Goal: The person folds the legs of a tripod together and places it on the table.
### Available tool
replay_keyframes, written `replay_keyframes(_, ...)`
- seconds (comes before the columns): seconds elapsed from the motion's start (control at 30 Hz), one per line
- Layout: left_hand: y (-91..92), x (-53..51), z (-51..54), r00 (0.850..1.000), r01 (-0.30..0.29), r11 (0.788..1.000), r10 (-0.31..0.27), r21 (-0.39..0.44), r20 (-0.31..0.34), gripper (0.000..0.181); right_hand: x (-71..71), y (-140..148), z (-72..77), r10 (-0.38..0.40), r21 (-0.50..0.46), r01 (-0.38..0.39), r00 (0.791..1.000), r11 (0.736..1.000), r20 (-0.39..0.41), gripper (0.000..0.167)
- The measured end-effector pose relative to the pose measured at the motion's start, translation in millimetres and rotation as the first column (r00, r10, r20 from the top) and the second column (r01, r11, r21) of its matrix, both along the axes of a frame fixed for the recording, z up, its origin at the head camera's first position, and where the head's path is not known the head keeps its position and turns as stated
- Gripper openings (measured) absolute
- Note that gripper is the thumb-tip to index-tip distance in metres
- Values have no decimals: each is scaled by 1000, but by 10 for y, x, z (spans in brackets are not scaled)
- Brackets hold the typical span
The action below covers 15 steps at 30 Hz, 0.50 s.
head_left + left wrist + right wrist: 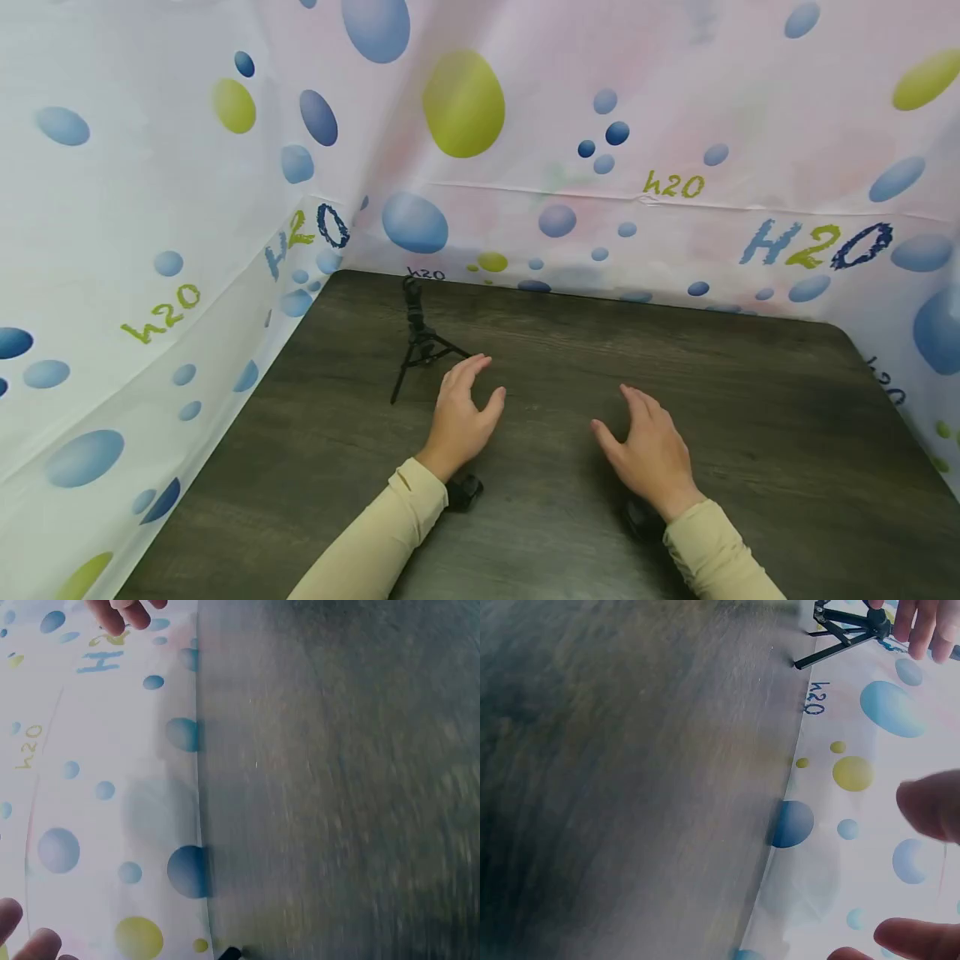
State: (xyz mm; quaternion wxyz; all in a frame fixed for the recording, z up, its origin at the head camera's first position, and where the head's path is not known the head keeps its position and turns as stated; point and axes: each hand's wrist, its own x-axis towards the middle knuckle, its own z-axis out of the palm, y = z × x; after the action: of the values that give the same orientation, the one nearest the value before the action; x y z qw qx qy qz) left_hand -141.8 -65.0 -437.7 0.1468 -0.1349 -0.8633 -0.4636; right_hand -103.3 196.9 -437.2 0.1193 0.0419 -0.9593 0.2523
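Note:
Both hands hover over a dark wooden table (540, 358), with a gap between them and nothing in either. My left hand (459, 425) has its fingers extended and thumb apart, close to a small black tripod (422, 337) that stands on spread legs. The left fingertips overlap one leg's end in the head view. My right hand (651, 450) is held likewise, thumb toward the left one. In the right wrist view the tripod (847, 634) shows at the top beside the left fingers (926, 626), while the right thumb (934, 806) enters from the right edge.
A white printed sheet (540, 167) with blue and green spots and lettering rises behind the table and along its left side. Black wrist-worn devices (465, 492) show beneath the wrists. A small black tip (231, 953) shows at the bottom of the left wrist view.

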Motion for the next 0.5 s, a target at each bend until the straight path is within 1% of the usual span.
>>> replay_keyframes(0.1,-35,-8,-12,999,-21,999,22,29,-37,44,-27,-17,6,-2,-21,2,1000,1000,-7,62)
replay_keyframes(0.2,-70,-12,-10,997,-45,998,48,49,-53,42,-57,-42,33,3,-38,-3,1000,999,-7,61)
replay_keyframes(0.37,-139,-12,9,995,-85,992,89,93,-35,40,-116,-116,81,35,-60,-35,999,998,2,62)
replay_keyframes(0.5,-201,-22,9,993,-110,988,114,109,-29,39,-164,-202,107,68,-71,-69,998,995,-8,61)
